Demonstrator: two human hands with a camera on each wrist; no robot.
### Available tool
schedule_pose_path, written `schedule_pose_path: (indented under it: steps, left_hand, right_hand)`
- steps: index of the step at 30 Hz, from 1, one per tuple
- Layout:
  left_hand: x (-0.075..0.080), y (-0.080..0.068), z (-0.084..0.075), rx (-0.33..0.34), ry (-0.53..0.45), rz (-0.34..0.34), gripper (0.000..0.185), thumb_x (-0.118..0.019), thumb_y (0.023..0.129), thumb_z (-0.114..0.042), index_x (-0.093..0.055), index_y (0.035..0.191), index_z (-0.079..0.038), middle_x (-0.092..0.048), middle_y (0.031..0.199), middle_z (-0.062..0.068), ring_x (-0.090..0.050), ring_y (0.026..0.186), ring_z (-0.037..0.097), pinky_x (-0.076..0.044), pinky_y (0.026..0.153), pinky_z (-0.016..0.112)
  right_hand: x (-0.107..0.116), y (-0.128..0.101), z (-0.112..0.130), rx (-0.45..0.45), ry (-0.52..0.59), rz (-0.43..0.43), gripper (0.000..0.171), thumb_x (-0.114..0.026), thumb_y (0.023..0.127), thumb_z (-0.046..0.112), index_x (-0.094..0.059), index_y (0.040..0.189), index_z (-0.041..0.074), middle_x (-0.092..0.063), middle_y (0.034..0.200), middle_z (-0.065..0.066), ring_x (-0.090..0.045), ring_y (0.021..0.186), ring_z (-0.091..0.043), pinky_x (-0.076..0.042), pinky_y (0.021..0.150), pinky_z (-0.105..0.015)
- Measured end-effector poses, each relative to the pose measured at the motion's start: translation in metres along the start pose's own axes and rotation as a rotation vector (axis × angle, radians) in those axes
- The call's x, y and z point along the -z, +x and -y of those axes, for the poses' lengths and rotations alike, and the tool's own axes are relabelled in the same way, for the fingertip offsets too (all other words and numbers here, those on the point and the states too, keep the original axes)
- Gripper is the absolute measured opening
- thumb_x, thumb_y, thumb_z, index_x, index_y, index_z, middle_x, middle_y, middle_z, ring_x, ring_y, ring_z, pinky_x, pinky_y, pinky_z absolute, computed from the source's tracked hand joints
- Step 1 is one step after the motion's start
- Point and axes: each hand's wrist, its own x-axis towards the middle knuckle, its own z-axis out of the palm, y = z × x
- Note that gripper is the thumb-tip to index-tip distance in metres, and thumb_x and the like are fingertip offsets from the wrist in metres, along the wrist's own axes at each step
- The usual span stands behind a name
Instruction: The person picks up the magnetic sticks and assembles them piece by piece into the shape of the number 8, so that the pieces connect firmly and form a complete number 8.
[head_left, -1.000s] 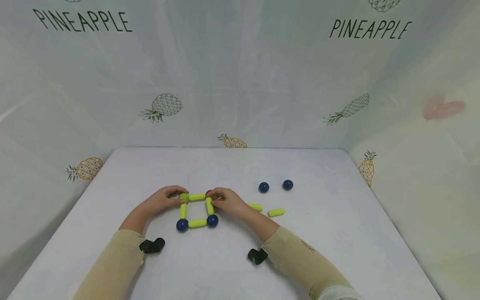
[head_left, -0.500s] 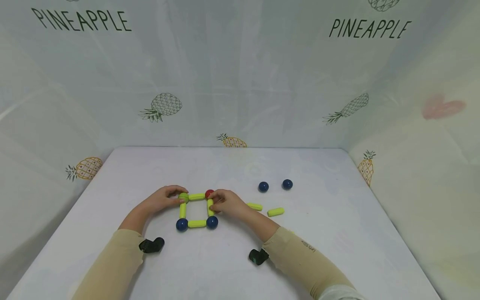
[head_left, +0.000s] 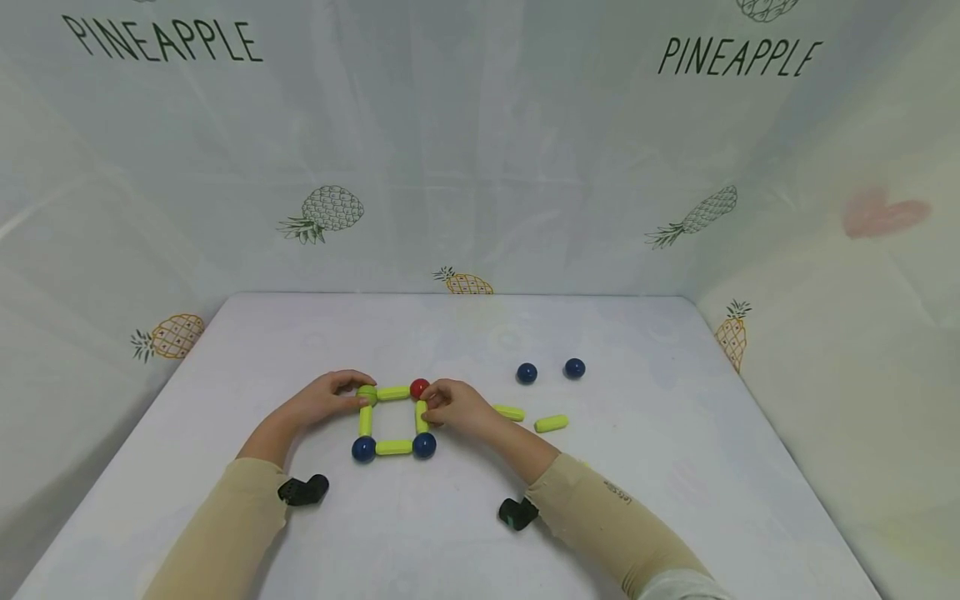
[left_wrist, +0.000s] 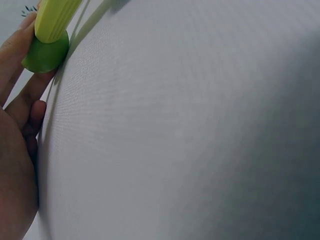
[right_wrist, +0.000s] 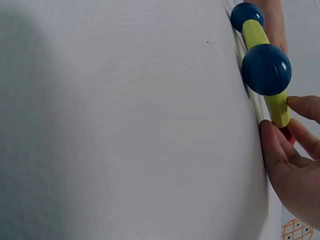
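In the head view, four-sided frame of yellow-green building rods and balls lies on the table. My left hand [head_left: 327, 398] pinches the green ball [head_left: 367, 395] at its far left corner; the left wrist view shows a yellow-green rod [left_wrist: 55, 19] seated against that ball. At the far right corner is a red ball [head_left: 419, 388]. Just below it, my right hand [head_left: 459, 406] pinches the right-side rod [head_left: 422, 417] between thumb and fingers. Blue balls form the near left corner [head_left: 364, 450] and near right corner [right_wrist: 266, 70]. The red ball is mostly hidden in the right wrist view.
Two loose blue balls, one nearer [head_left: 527, 373] and one farther right [head_left: 575, 368], rest on the white table [head_left: 660, 500]. Two loose rods lie to the right, one rod [head_left: 552, 423] in full view, the other rod [head_left: 512, 412] partly behind the right forearm. A patterned curtain [head_left: 480, 150] stands behind.
My right fingers have shifted slightly off the red ball, down along the right-side rod, so more of the ball shows. My left hand stays on the green ball.
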Motion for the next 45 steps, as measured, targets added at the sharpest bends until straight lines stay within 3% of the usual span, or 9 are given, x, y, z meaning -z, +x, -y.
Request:
schedule_pose_path:
  steps: [14, 22, 31, 37, 40, 45]
  left_hand:
    - [0.0, 0.0, 0.006, -0.013, 0.015, -0.006, 0.039, -0.065, 0.08, -0.04, -0.059, 0.113, -0.021, -0.048, 0.125, 0.007, -0.038, 0.119, 0.029, -0.026, 0.097, 0.053]
    - [0.002, -0.013, -0.023, -0.039, 0.0, -0.007, 0.035, -0.062, 0.085, -0.022, -0.057, 0.116, -0.008, -0.047, 0.125, 0.016, -0.037, 0.118, 0.037, -0.026, 0.095, 0.057]
    - [0.0, -0.001, 0.003, -0.026, 0.026, -0.017, 0.038, -0.064, 0.081, -0.038, -0.059, 0.113, -0.02, -0.049, 0.124, 0.007, -0.039, 0.118, 0.029, -0.028, 0.096, 0.053]
    - [0.0, 0.001, 0.006, -0.035, 0.009, -0.012, 0.039, -0.065, 0.079, -0.041, -0.06, 0.112, -0.021, -0.05, 0.123, 0.006, -0.038, 0.119, 0.029, -0.026, 0.098, 0.052]
    - [-0.001, 0.0, 0.002, -0.036, 0.022, -0.015, 0.038, -0.064, 0.081, -0.038, -0.059, 0.113, -0.019, -0.05, 0.123, 0.006, -0.038, 0.119, 0.029, -0.027, 0.098, 0.052]
    - [-0.001, -0.01, -0.019, -0.042, 0.014, -0.023, 0.036, -0.063, 0.084, -0.027, -0.058, 0.116, -0.011, -0.049, 0.124, 0.012, -0.037, 0.119, 0.033, -0.026, 0.097, 0.054]
  right_hand:
    - [-0.002, 0.001, -0.002, -0.019, -0.002, -0.019, 0.024, -0.071, 0.077, 0.016, -0.06, 0.098, 0.011, -0.058, 0.08, 0.0, -0.057, 0.068, -0.012, -0.048, 0.06, -0.023]
    - [-0.009, 0.003, 0.002, -0.034, -0.094, -0.067, 0.027, -0.075, 0.073, 0.024, -0.061, 0.093, 0.013, -0.057, 0.075, 0.002, -0.053, 0.063, -0.012, -0.045, 0.055, -0.023]
    - [-0.017, 0.001, 0.009, -0.069, -0.215, -0.124, 0.034, -0.078, 0.069, 0.03, -0.058, 0.092, 0.014, -0.055, 0.071, 0.002, -0.049, 0.063, -0.012, -0.041, 0.054, -0.024]
    - [-0.021, 0.0, 0.012, -0.092, -0.233, -0.143, 0.032, -0.076, 0.07, 0.027, -0.058, 0.092, 0.014, -0.055, 0.071, 0.002, -0.05, 0.062, -0.012, -0.042, 0.054, -0.024]
    - [-0.021, 0.0, 0.011, -0.09, -0.218, -0.154, 0.031, -0.076, 0.071, 0.026, -0.057, 0.092, 0.013, -0.055, 0.071, 0.002, -0.05, 0.062, -0.012, -0.042, 0.054, -0.024]
    - [-0.021, -0.002, 0.009, -0.07, -0.182, -0.172, 0.031, -0.075, 0.072, 0.024, -0.056, 0.094, 0.012, -0.055, 0.071, 0.002, -0.05, 0.06, -0.012, -0.041, 0.052, -0.024]
